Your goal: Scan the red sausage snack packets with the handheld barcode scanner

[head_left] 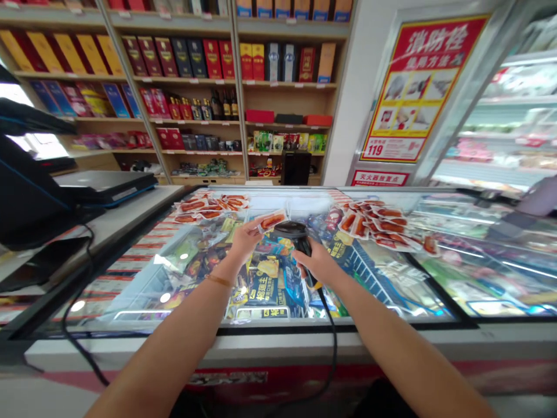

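Note:
Between the fingers of my left hand (246,239) is a packaged sausage (272,220), a reddish-brown piece in a clear and white wrapper. My right hand (319,262) grips the handle of a black barcode scanner (292,230), its head close beside the package. From the handle a black cable hangs down over the front edge. Both hands are above the glass top of a chest freezer (148,290). On the glass lie two piles of similar packages, one at the back left (209,207) and a larger pile at the right (376,223).
Under the glass are colourful frozen packs (265,278) and a wire basket (369,273). A scale (107,184) and a dark device (26,191) stand on the left counter. Shelves of boxes (187,58) line the back; a red poster (424,87) hangs right.

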### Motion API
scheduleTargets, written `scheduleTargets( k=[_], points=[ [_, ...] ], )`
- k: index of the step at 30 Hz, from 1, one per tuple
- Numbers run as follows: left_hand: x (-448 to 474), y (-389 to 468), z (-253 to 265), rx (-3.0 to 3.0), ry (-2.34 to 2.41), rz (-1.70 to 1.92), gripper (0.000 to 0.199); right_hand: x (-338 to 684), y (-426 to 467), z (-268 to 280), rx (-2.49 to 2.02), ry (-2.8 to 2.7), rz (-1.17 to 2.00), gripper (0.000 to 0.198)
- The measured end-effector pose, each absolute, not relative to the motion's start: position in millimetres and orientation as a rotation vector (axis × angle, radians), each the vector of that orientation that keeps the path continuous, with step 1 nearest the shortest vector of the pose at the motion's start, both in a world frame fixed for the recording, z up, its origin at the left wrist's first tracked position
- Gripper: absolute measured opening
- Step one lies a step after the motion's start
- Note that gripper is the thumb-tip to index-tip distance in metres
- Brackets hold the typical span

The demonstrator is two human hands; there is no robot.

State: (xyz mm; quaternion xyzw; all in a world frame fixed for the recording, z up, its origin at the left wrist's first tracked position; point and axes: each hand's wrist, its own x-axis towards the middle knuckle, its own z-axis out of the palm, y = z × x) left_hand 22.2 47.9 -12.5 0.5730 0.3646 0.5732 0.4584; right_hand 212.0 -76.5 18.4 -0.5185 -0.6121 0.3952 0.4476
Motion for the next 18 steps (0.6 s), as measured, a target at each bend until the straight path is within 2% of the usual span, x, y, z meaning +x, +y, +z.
scheduleTargets(
  k=[4, 8, 14, 18],
  points=[
    [42, 49, -14, 1.416, 0.870, 1.317, 0.061, 237, -75, 32, -1.308, -1.420, 0.934, 0.023],
    [85, 57, 3, 1.495, 0.852, 1.262, 0.058, 286, -86, 51, -1.342, -1.342, 0.842, 0.025],
    [206, 64, 45, 1.655, 0.694, 1.174, 0.054, 384, -102, 69, -1.436, -1.087, 0.684, 0.023],
    [292, 67, 55, 1.742, 0.559, 1.133, 0.055, 436, -103, 68, -1.529, -0.921, 0.584, 0.021]
  ],
)
